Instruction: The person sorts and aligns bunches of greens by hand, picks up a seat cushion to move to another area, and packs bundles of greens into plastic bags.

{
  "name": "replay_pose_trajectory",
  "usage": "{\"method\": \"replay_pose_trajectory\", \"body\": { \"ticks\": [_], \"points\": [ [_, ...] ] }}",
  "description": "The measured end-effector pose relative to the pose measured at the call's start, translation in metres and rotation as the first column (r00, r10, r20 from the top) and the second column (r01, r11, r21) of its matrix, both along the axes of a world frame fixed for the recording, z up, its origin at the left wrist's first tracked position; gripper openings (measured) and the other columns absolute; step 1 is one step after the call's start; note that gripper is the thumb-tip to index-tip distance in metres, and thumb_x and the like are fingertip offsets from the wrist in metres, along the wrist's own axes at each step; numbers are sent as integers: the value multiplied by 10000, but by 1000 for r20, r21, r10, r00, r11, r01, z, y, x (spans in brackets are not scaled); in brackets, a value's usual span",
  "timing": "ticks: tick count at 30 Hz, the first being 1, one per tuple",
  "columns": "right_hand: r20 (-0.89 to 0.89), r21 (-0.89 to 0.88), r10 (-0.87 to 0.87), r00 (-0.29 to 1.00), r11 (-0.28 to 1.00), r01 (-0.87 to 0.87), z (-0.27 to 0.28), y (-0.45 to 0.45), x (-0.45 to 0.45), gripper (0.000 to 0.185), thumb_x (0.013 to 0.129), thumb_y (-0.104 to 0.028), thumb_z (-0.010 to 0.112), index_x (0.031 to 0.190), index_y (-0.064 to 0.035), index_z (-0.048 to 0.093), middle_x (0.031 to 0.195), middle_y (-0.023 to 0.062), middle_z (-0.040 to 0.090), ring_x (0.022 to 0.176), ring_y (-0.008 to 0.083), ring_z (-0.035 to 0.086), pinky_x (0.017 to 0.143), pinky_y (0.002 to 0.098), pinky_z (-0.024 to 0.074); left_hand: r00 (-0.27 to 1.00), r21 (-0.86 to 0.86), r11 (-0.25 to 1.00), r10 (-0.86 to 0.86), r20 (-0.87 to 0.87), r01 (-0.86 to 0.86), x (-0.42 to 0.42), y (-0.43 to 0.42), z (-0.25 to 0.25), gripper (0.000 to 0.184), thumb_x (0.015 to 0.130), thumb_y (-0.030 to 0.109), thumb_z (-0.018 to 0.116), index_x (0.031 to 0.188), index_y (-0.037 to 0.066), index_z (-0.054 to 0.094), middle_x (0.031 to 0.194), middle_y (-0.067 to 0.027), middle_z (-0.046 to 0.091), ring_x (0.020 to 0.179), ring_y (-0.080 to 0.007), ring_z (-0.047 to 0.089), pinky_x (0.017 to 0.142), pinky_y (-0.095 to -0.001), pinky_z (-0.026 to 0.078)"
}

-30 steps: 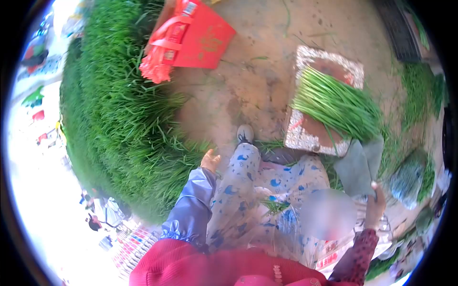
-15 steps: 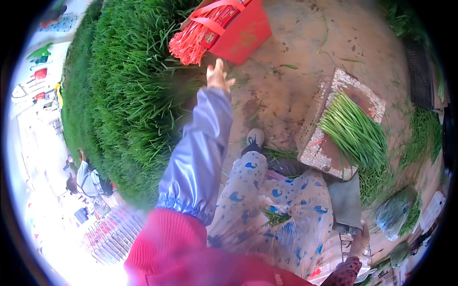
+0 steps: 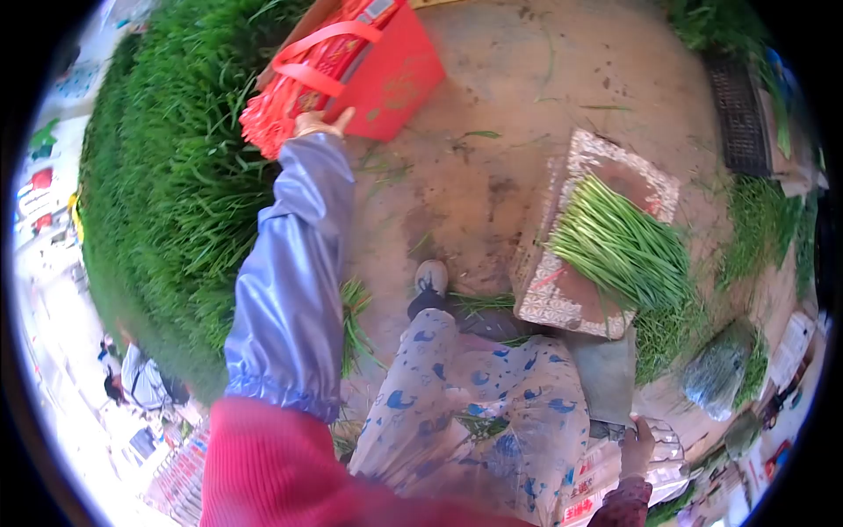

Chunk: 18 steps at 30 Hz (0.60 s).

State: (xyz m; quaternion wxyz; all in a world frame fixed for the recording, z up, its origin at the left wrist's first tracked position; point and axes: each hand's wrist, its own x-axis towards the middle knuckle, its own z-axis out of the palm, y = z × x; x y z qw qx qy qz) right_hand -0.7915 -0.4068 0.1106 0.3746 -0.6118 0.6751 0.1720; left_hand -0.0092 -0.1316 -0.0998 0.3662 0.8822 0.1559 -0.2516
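My left hand, in a shiny lavender sleeve cover, reaches to the open end of a red bag. Its thumb is spread from the fingers, and the fingertips meet a bundle of thin red strips sticking out of the bag. Low on the right, my right hand, in a dark patterned sleeve, has its fingers curled at the lower corner of a grey flat sheet. Beside that sheet, a bunch of cut green leafy stalks lies across a patterned block.
A thick bank of tall green leaves fills the left. My knees wear a printed plastic apron. Loose greens, a dark crate and a plastic-wrapped bundle stand at right. Another person is far off, lower left.
My left hand has moved up and left from just below the bag to touch the strips at its opening. My right hand stays by the grey sheet. The whole view has shifted.
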Motion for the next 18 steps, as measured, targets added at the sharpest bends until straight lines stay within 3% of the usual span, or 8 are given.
{"method": "replay_pose_trajectory", "body": {
  "ticks": [1, 2, 3, 4, 7, 10, 14, 18],
  "points": [
    [-6, -17, -18, 1000, 1000, 18, 2, 1, 6, 356, 793, 32, 498, 1128, 8, 614, 824, 48, 608, 598, 81, 501, 508, 244, 421, 906, 375, 829, -414, -90, 416, 1, -5, 5, 566, 898, 103, 418, 1445, 153, 283, 1300, -231, 483, 1208, -334, 465, 990, -486, 410],
    [-7, -13, 17, 1000, 1000, -17, 2, 0, 12, 359, 791, 38, 503, 1131, 8, 614, 825, 54, 608, 593, 85, 506, 509, 248, 427, 672, 662, 383, -696, -251, 644, 0, -13, 13, 580, 916, 125, 397, 1470, 202, 247, 1251, -236, 525, 1164, -309, 518, 1000, -419, 424],
    [-8, -6, 51, 999, 999, -51, 3, 3, 13, 362, 789, 45, 509, 1134, 8, 614, 825, 60, 608, 587, 88, 511, 510, 252, 432, 365, 665, -102, -769, -525, 740, -2, -17, 24, 586, 939, 161, 357, 1492, 281, 204, 1188, -239, 569, 1108, -290, 568, 1000, -361, 424],
    [0, -56, 47, 999, 997, -47, -2, 5, 6, 377, 752, 30, 547, 1111, -25, 646, 816, 85, 633, 597, 126, 553, 544, 279, 456, 360, 701, -85, -811, -462, 708, -3, -14, 24, 582, 950, 208, 304, 1482, 399, 166, 1064, -210, 631, 974, -296, 633, 986, -376, 424],
    [-31, -70, 123, 992, 990, -125, -19, 7, -30, 385, 738, 29, 561, 1105, -40, 652, 847, 110, 646, 635, 159, 582, 585, 296, 471, 338, 784, -149, -843, -419, 602, -24, -26, 30, 619, 939, 200, 334, 1509, 294, 110, 893, -145, 668, 748, -279, 658, 878, -376, 483],
    [-70, -38, 106, 992, 993, -109, -10, 7, -8, 396, 732, 26, 560, 1110, -49, 651, 910, 138, 653, 705, 199, 612, 639, 318, 486, 416, 748, -125, -766, -490, 652, -41, -54, 38, 696, 923, 284, 425, 1516, 204, 70, 1073, -91, 663, 917, -244, 656, 819, -370, 514],
    [-17, -103, 150, 989, 983, -151, -16, 12, -22, 415, 751, 70, 523, 1136, -37, 634, 810, 62, 630, 564, 107, 538, 513, 278, 459, 236, 654, -327, -748, -621, 682, -76, -93, 37, 690, 932, 236, 420, 1514, 139, 62, 1189, -24, 625, 989, -227, 638, 765, -360, 518],
    [38, -74, 28, 999, 997, -26, -16, 12, -24, 435, 768, 50, 496, 1180, -31, 613, 948, 97, 648, 688, 118, 582, 604, 274, 490, 385, 716, -177, -744, -547, 675, -116, -139, 43, 737, 932, 326, 461, 1505, 109, 51, 1121, -47, 640, 998, -200, 624, 655, -395, 487]
  ]
}}
